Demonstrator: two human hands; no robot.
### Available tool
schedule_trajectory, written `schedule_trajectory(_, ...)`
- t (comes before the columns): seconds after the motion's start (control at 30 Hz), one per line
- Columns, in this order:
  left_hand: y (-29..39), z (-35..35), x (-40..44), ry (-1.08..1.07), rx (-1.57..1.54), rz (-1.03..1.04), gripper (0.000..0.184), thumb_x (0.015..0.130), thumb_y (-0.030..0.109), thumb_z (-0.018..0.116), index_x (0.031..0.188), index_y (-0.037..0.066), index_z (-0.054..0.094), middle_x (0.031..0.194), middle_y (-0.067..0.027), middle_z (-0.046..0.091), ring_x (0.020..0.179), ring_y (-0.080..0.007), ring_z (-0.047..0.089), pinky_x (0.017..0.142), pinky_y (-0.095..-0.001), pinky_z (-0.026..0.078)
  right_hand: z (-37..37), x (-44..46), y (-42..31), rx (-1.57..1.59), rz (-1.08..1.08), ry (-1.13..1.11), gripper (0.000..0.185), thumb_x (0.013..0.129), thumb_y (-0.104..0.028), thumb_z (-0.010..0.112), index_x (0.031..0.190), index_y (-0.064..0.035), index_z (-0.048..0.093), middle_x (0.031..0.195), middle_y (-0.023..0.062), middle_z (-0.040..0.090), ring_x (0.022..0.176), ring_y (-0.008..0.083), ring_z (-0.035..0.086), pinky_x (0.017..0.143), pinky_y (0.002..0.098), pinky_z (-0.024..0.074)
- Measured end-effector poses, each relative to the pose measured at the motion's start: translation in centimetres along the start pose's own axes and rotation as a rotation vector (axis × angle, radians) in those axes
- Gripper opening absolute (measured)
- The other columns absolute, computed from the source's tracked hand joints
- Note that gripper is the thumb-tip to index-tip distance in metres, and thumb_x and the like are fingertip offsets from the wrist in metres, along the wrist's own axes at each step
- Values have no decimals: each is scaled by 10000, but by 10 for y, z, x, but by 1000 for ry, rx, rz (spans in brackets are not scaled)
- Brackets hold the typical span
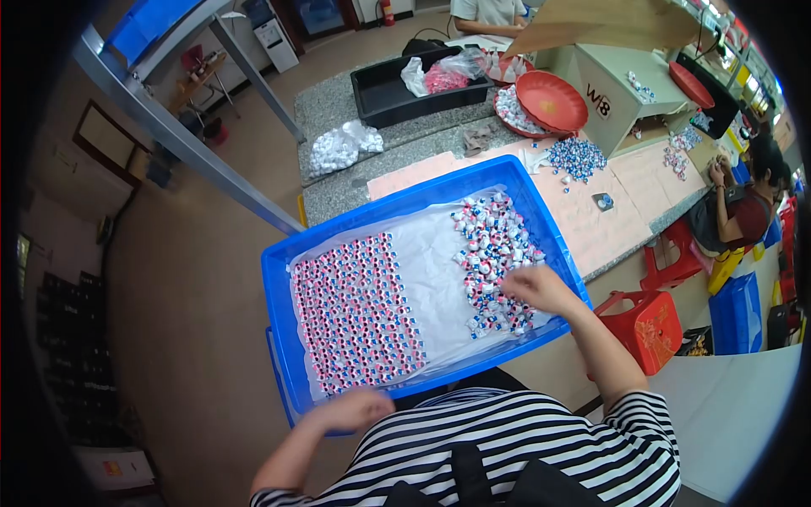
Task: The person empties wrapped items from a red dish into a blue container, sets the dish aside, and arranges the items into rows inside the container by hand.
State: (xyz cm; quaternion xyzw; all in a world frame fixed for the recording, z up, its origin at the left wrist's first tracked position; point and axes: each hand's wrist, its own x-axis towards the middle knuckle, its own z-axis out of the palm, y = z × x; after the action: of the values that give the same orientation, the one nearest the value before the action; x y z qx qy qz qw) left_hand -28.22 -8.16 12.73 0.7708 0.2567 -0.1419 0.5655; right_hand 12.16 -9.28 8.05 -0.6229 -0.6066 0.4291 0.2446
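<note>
Rowed pieces (355, 313), left of centre in the blue tray (389, 213), could topple if my left grip (359, 410), curled at lower centre, jolted it. Right of centre, my right grip (530, 286) curls over loose pieces (488, 241); hasty raking could scatter them. Whether either holds anything, I can't tell.

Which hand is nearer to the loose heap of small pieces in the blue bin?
Right. The right hand is over the loose heap; the left hand is at the near edge of the blue bin, by the neat rows.
</note>
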Motion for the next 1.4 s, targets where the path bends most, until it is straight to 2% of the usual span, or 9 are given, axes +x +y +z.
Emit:
schedule_trajectory(0.03, 13, -20, 18, 152, 13, -171, 151, 867, 178, 568, 893, 48, 639, 789, -124, 609, 728, -231, 606, 648, -348, 471, 8, 28, 10, -90, -29, 172, 141, 860, -164, 614, 909, -42, 667, 782, 93, 666, 702, 173, 647, 642, 313, 507)
schedule_trajectory(0.1, -20, -38, 82, 581, 121, 124, 181, 872, 203, 614, 892, 27, 645, 745, -97, 594, 675, -202, 601, 599, -318, 459, 24, 78, 26, -204, -127, 355, 138, 842, -140, 610, 916, -40, 670, 825, 136, 670, 733, 255, 659, 655, 358, 510)
schedule_trajectory(0.3, -58, -65, 248, 855, 379, 428, 160, 792, 20, 545, 919, 23, 643, 954, -131, 597, 922, -306, 582, 793, -380, 481, 56, 178, 67, -535, -141, 521, 165, 800, -123, 578, 918, -56, 671, 874, 166, 664, 789, 336, 646, 690, 437, 514)
schedule_trajectory(0.43, -78, -55, 294, 893, 505, 485, 227, 770, -11, 520, 965, 23, 629, 1037, -126, 579, 990, -303, 547, 825, -377, 477, 65, 197, 63, -721, 40, 447, 164, 779, -133, 583, 909, -52, 642, 870, 165, 652, 809, 309, 646, 703, 419, 524)
schedule_trajectory(0.73, -75, -61, 304, 674, 618, 331, 277, 772, 10, 521, 1039, 13, 595, 1083, -129, 552, 986, -297, 521, 823, -386, 475, 66, 203, 66, -740, -96, 519, 136, 756, -144, 602, 842, -38, 600, 820, 144, 626, 797, 332, 625, 691, 437, 517)
schedule_trajectory(1.0, -97, -70, 292, 1047, 124, 400, 285, 816, -18, 538, 1094, 27, 582, 1019, -121, 600, 895, -264, 603, 776, -319, 501, 59, 202, 71, -678, -172, 321, 135, 743, -103, 602, 856, -31, 606, 857, 156, 620, 853, 326, 613, 758, 412, 508)
schedule_trajectory(1.07, -109, -76, 286, 817, -661, 235, 263, 838, -2, 585, 1098, 35, 580, 963, -82, 618, 813, -167, 630, 740, -271, 506, 55, 202, 79, -685, -255, 270, 151, 745, -95, 594, 881, -31, 613, 881, 160, 624, 880, 323, 609, 776, 409, 504)
schedule_trajectory(1.23, -114, -90, 266, 898, -833, 189, 264, 824, 25, 652, 1078, 35, 581, 921, -33, 610, 793, -94, 609, 727, -251, 507, 48, 205, 83, -854, -378, 96, 195, 738, -86, 590, 921, -30, 626, 942, 175, 633, 935, 323, 603, 802, 400, 497)
schedule_trajectory(1.4, -118, -105, 250, 991, -461, 148, 279, 775, 24, 693, 1034, 32, 589, 903, -55, 627, 785, -139, 622, 713, -253, 504, 49, 202, 63, -867, -388, 132, 180, 736, -95, 611, 904, -33, 635, 921, 171, 651, 902, 318, 620, 768, 403, 503)
